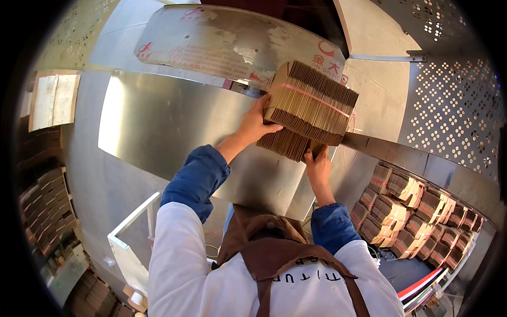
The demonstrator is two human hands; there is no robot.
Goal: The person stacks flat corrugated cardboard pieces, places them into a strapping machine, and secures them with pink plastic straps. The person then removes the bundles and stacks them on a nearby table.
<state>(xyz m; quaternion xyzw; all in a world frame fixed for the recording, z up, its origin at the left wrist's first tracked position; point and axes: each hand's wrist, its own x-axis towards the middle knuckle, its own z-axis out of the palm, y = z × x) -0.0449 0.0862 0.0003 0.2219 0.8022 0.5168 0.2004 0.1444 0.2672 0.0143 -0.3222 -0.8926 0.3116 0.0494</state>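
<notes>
Lettering (pixel 319 60) on metal panel (pixel 222 37), white shirt (pixel 306 296)

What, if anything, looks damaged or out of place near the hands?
The printed metal panel beyond the left hand looks odd: its surface is patchy with ragged edges, perhaps from a worn or peeling film. The banded cardboard stack shows no clear damage.
</notes>
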